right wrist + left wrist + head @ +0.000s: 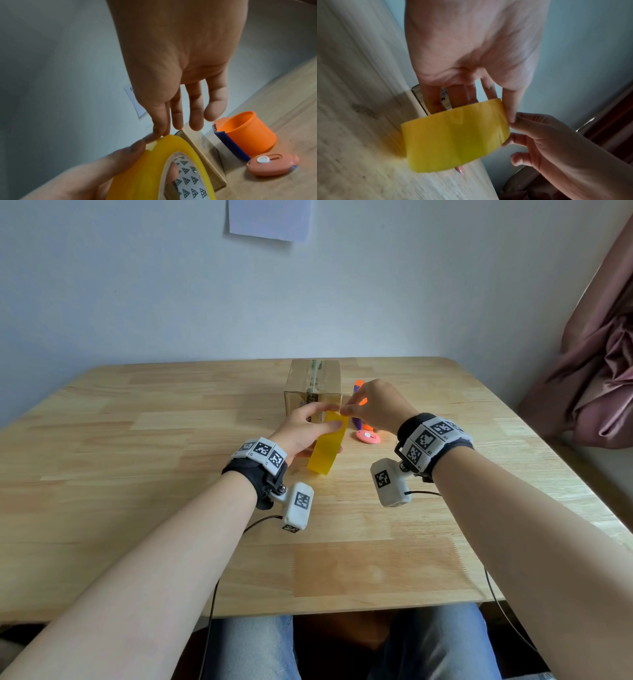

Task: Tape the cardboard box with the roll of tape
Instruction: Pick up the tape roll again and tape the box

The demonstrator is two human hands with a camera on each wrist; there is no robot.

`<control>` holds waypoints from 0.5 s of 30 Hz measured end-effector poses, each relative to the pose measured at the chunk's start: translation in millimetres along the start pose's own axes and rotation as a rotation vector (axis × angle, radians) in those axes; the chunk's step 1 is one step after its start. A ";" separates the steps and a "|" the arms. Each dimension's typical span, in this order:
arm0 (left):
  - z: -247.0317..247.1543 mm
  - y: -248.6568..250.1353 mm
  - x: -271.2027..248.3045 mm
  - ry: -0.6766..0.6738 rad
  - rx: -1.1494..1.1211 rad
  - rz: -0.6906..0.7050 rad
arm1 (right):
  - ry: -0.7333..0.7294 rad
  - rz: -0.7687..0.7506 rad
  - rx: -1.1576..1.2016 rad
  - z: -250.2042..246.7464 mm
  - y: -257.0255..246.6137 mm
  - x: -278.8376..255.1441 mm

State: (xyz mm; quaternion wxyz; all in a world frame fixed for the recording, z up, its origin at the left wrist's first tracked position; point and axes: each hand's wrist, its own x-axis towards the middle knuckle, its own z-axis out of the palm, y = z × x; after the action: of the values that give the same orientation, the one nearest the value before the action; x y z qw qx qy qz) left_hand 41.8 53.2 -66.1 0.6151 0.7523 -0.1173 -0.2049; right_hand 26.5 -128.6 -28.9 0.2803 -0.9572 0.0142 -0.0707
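Left hand (pixel 301 429) grips tape roll (pixel 327 445), held upright; right hand (pixel 375 409) pinches roll's top edge. Box (pixel 313 386) just beyond both hands.

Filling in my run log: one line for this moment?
left hand holds tape roll | right hand picks at roll's top edge | cardboard box behind, untouched

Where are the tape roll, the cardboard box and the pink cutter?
tape roll (pixel 327 446), head view, yellow outer face.
cardboard box (pixel 313 381), head view, taped top.
pink cutter (pixel 272 165), right wrist view, middle of its body.
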 end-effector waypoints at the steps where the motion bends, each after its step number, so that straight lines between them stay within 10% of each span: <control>1: 0.2 0.3 0.2 0.009 0.006 -0.009 | -0.007 -0.011 -0.029 -0.4 -2.3 0.4; 15: 9.5 -5.1 7.5 0.155 -0.053 -0.028 | 0.085 -0.181 -0.242 -11.5 -26.7 -1.5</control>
State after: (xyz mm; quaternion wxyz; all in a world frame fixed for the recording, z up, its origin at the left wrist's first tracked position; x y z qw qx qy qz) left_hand 43.8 42.8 -73.8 0.6389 0.7511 -0.0533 -0.1575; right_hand 23.0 -112.1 -5.1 0.1544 -0.9775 -0.0518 -0.1342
